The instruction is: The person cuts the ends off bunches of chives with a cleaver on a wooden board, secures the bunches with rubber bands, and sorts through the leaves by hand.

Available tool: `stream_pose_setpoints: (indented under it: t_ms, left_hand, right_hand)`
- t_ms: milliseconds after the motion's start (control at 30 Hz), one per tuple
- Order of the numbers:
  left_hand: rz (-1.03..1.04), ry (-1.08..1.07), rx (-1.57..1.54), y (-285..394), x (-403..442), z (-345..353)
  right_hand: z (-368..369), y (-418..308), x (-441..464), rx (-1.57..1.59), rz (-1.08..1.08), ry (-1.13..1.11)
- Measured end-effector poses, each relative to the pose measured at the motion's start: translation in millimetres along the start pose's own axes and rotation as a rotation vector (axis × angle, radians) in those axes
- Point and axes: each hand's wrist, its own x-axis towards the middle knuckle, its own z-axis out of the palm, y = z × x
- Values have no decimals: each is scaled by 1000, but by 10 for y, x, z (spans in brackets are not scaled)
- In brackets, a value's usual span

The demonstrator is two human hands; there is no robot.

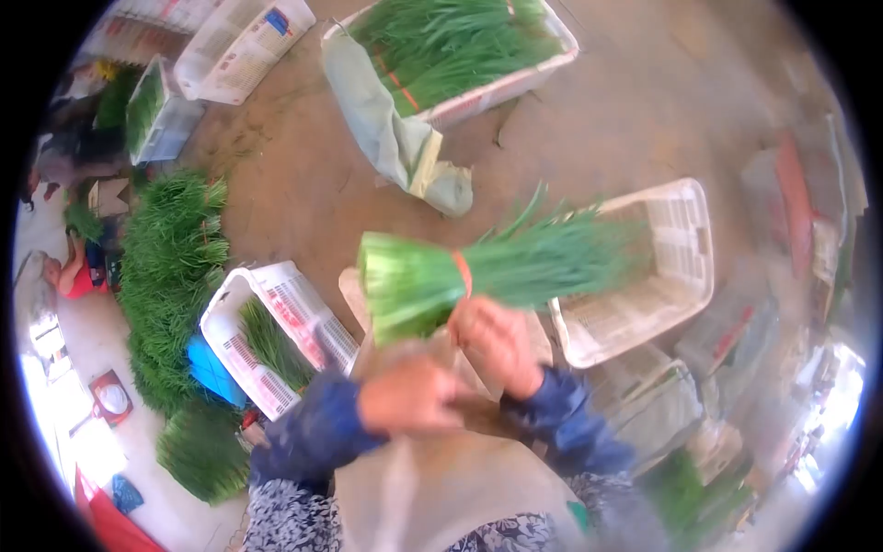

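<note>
A thick bunch of chives [414,276] lies sideways in front of me, with pale cut stems to the left and long green leaves fanning right. An orange band [463,274] circles it. My right hand [495,342] is closed on its near side, just below the band. My left hand [409,396] is lower and to the left, in front of my apron, apart from the bunch; motion blurs its fingers. Behind the leaf tips, a white plastic crate [635,327] stands on the right.
Another white crate [280,345] at left holds some chives. At the top, a crate [441,115] full of banded bunches has a grey-green cloth [368,97] over its side. A long heap of chives [170,276] lies on the left floor. Another person [78,276] is at far left.
</note>
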Motion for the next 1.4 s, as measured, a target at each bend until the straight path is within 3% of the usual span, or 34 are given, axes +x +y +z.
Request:
stream_pose_setpoints:
  t_ms: [33, 100, 133, 167, 200, 267, 333, 400, 467, 533, 633, 800, 933, 1033, 1100, 1167, 1300, 1367, 1400]
  left_hand:
    - [132, 17, -221, 244, -13, -250]
    - [129, 512, -218, 202, 151, -528]
    - [1, 826, -143, 119, 316, -481]
    - [-50, 704, -225, -238, 485, -448]
    - [-231, 551, -435, -520, 523, -343]
    - [-196, 432, -180, -1087, 375, -298]
    - [-218, 530, -189, -992, 498, -530]
    - [-282, 659, -204, -914, 457, -644]
    - [-252, 522, -175, -929, 437, -826]
    - [-240, 528, -207, -1038, 494, -1011]
    - [-118, 452, -411, -1195, 632, -1503]
    - [-183, 410, -571, -1449, 711, -1889]
    - [-210, 416, -549, -1645, 686, -2089]
    - [-245, 453, -482, -1679, 674, -2139]
    - [-277, 438, -507, -1665, 598, -2135]
    - [-211, 478, -471, -1757, 646, -2205]
    - [-271, 386, -474, -1812, 553, -2260]
    - [-182, 458, -325, -1789, 571, -2348]
    - [-179, 385, -360, -1891, 543, -2293]
  right_hand:
    - [26, 38, -16, -15, 72, -30]
    - [138, 101, 46, 106, 84, -104]
    - [222, 68, 89, 131, 105, -125]
    - [149, 33, 233, 107, 118, -251]
    - [89, -12, 364, 91, 131, -369]
    - [-56, 59, 664, 70, 151, -421]
    - [-167, -37, 861, 47, 217, -477]
    - [-124, -179, 1041, 316, 380, -347]
    - [-146, -269, 1205, 363, 392, -251]
    - [-159, -326, 1405, 267, 315, -276]
    - [-117, -658, 1826, 149, 374, -251]
    - [14, -761, 2220, 81, 365, -145]
    - [121, -774, 2456, 30, 408, -121]
    - [176, -704, 2528, -43, 314, -122]
    - [272, -917, 2526, 50, 459, -113]
    - [272, -920, 2674, 73, 463, -131]
    - [267, -952, 2655, 156, 405, -145]
    - [406, -922, 2635, 192, 354, -107]
    - [390, -906, 2694, 193, 352, -107]
